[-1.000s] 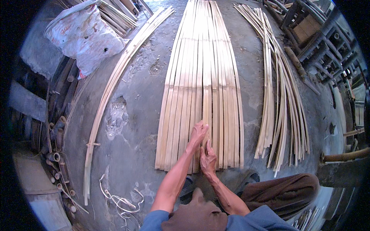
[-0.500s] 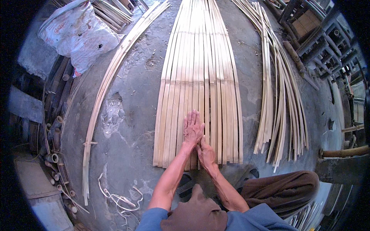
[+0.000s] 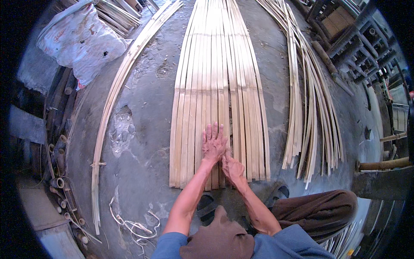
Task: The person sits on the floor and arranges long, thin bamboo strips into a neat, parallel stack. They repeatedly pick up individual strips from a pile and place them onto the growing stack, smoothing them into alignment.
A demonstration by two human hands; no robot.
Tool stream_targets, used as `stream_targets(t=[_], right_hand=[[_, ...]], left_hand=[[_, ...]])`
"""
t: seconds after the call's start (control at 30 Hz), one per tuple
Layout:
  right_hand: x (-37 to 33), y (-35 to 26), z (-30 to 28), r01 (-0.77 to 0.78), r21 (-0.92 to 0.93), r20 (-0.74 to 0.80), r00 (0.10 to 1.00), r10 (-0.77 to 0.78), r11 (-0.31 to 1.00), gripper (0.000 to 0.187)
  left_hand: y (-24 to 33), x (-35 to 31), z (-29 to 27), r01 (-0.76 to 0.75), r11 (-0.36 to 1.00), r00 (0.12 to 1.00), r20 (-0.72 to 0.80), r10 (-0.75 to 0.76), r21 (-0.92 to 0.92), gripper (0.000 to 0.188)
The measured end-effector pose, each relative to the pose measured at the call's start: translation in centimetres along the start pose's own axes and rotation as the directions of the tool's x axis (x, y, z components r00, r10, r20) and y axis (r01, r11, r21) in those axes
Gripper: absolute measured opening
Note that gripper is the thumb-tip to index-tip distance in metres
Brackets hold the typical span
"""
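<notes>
Long pale split-bamboo strips lie side by side on the floor in front of me, forming a flat panel that narrows with distance. My left hand presses flat on the middle strips, fingers stretched and spread. Just right of its wrist, my right hand rests low against the strips. Its index finger points forward beside the left hand and its other fingers are curled under; what they hold, if anything, is hidden. A dark gap between strips runs forward from near the hands.
A tied bundle of strips curves along the left, with loose fibre ties near its end. More loose strips fan out on the right. A white sack, bamboo poles and dark wooden frames line the sides.
My left hand's fingers have spread apart and it sits slightly further left. The right hand's fingers have curled more beside it. The gap between the middle strips looks wider near the hands.
</notes>
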State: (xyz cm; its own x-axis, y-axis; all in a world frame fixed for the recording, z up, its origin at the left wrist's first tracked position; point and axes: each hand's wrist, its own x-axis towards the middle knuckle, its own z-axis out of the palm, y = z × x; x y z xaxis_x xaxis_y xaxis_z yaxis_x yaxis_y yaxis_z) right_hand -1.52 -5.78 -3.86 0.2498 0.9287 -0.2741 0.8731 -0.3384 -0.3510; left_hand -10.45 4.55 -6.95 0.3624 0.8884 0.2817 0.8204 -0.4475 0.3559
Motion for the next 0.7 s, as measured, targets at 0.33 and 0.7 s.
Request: stream_targets(t=[0.33,0.7], right_hand=[[0.0,-0.3,-4.1,0.039,0.024,-0.488,0.873,-0.023,0.999,0.039],[-0.5,2.8,-3.2,0.013,-0.084,-0.296,0.954,-0.037,0.996,0.048]], left_hand=[[-0.5,0.1,-0.1,-0.277,0.959,0.954,0.136,0.267,0.058,0.061],[1.4,0.1,-0.8,-0.210,0.975,0.963,0.155,0.219,-0.073,0.064]])
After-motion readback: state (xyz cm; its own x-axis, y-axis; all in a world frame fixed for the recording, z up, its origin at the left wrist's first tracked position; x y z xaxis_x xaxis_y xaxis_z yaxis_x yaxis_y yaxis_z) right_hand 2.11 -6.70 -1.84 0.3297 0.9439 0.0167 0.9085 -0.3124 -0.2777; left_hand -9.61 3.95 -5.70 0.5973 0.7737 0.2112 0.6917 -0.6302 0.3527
